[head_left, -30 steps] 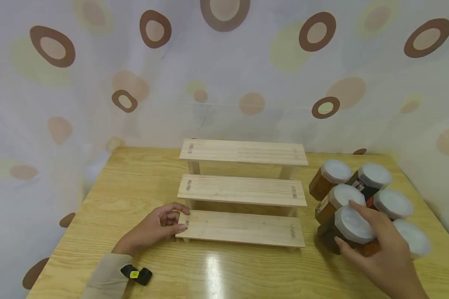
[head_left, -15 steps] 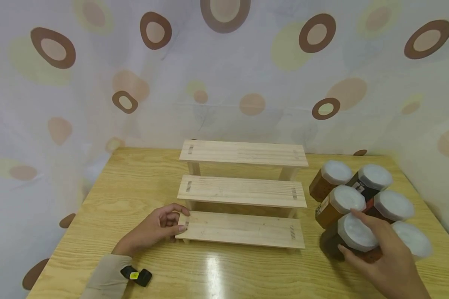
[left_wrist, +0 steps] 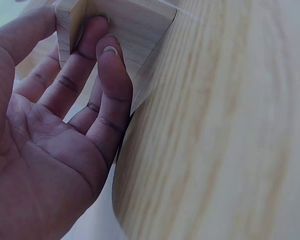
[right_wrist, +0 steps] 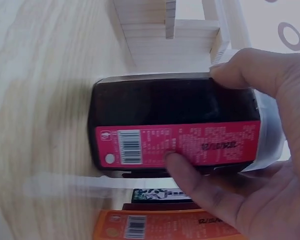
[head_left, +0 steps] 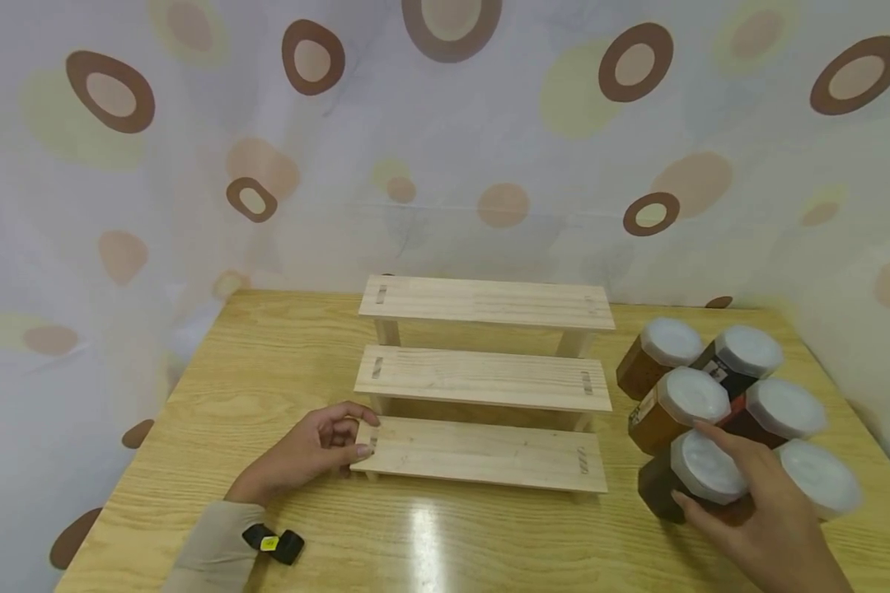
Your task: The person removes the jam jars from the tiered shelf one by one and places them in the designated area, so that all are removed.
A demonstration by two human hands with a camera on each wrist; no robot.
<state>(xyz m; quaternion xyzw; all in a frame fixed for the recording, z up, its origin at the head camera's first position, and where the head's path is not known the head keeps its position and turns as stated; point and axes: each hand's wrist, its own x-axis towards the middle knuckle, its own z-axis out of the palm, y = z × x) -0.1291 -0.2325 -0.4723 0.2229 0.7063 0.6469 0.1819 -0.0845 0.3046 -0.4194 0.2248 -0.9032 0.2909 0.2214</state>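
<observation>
A three-tier wooden step rack (head_left: 482, 379) stands on the table. My left hand (head_left: 310, 451) grips the left end of its lowest board, thumb on top. In the left wrist view, curled fingers (left_wrist: 112, 82) sit at a wooden leg (left_wrist: 135, 30) under the board. At the right, my right hand (head_left: 764, 515) grips a dark jar (head_left: 662, 486) with a translucent white lid (head_left: 710, 465). The right wrist view shows thumb and fingers on opposite sides of this jar, near its lid, with a pink label (right_wrist: 177, 144) on its side.
Several more lidded jars cluster around the held one: a brown jar (head_left: 641, 371), a black-labelled jar (head_left: 723, 371), an amber jar (head_left: 656, 420), a reddish jar (head_left: 749, 420) and another white-lidded jar (head_left: 823, 478). A patterned curtain (head_left: 445, 148) hangs behind the table (head_left: 282, 346).
The right hand and its dark jar have shifted slightly right and toward the near edge, close beside the other jars. The left hand keeps its place on the rack.
</observation>
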